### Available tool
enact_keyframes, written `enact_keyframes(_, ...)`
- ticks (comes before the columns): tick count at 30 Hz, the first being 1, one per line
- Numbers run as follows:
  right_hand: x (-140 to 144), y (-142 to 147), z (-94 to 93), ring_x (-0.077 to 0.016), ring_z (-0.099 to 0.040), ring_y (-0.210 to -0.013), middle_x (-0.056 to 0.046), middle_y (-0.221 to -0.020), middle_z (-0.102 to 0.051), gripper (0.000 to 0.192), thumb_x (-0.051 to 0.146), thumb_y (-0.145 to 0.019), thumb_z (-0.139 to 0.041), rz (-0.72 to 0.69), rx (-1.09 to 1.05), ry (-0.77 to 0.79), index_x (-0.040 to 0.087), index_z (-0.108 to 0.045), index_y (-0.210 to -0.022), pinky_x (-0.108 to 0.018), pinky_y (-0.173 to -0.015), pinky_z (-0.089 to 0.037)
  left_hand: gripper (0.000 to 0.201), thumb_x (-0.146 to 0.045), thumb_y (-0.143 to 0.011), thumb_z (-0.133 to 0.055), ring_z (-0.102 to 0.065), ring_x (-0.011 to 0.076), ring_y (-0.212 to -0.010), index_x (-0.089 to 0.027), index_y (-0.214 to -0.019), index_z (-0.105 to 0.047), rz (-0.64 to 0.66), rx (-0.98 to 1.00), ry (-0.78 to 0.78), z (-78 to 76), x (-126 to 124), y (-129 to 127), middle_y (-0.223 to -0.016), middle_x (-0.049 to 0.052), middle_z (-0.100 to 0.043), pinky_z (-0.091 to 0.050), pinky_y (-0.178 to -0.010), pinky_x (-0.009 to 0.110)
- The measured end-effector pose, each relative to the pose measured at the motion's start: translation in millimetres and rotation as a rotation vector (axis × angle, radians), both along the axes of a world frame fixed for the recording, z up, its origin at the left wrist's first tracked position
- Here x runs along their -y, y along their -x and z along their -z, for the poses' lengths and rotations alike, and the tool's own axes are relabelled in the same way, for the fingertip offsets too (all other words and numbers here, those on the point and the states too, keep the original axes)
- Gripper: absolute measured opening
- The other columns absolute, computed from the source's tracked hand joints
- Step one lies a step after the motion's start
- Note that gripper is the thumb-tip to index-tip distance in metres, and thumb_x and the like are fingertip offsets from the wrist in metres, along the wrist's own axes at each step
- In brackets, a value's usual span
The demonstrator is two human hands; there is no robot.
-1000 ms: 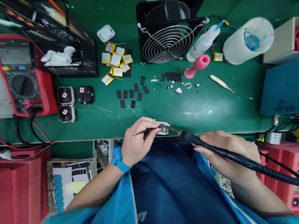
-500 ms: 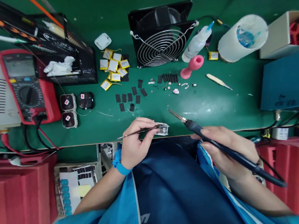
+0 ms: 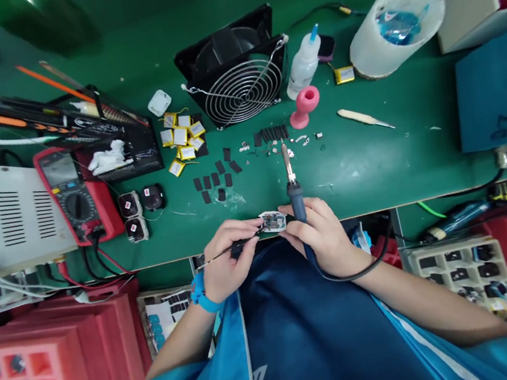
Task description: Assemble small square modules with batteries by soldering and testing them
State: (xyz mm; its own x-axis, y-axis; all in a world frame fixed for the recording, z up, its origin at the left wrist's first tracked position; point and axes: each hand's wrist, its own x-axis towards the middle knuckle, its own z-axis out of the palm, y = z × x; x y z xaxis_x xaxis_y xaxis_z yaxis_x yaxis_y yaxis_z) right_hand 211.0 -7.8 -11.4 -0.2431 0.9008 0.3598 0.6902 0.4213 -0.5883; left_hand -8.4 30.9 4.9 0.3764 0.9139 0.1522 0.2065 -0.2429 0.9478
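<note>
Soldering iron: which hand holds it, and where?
Right hand grips the soldering iron by its black handle, tip pointing away. Left hand holds tweezers mid-shaft.

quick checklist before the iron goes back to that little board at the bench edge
1. Small circuit board pinched between both hands: ok.
2. Thin dark tweezers in left hand, tips at the board: ok.
3. Black-handled soldering iron in right hand, tip pointing away from the board: ok.
4. Iron's cable looping under the right wrist: ok.
5. Tip clean and tinned: cannot tell.
6. Grey-grilled black fan spinning: cannot tell.
</note>
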Motion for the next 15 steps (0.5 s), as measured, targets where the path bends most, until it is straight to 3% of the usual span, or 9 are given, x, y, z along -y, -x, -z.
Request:
enact_keyframes(8, -2.3, -2.0, -1.4, -0.0238, -0.061, -0.107, -0.011, -0.115, -0.074, 0.009, 0.014, -0.097, -0.062, -0.021, 0.037, -0.01, 0.021, -0.067, -0.095, -0.037, -0.083, -0.048, 0.017, -0.008, -0.093, -0.067, -0.074, 0.0172, -0.101, -0.019, -0.105, -0.064, 0.25, -0.233, -0.144, -19.6, -24.8, 2.2, -0.105, 0.008, -0.074, -0.062, -0.087, 0.03)
enact_keyframes(15, -3.2, -2.2, -1.5, -0.0238, -0.06, -0.107, -0.011, -0.113, -0.074, 0.009, 0.016, -0.099, -0.06, -0.02, 0.047, -0.017, 0.02, -0.068, -0.098, -0.038, -0.084, -0.047, 0.013, -0.011, -0.095, -0.066, -0.073, 0.0168, -0.099, -0.019, -0.104, -0.063, 0.318, -0.331, -0.116, -30.7, -35.5, 0.6, -0.104, 0.006, -0.074, -0.061, -0.087, 0.029)
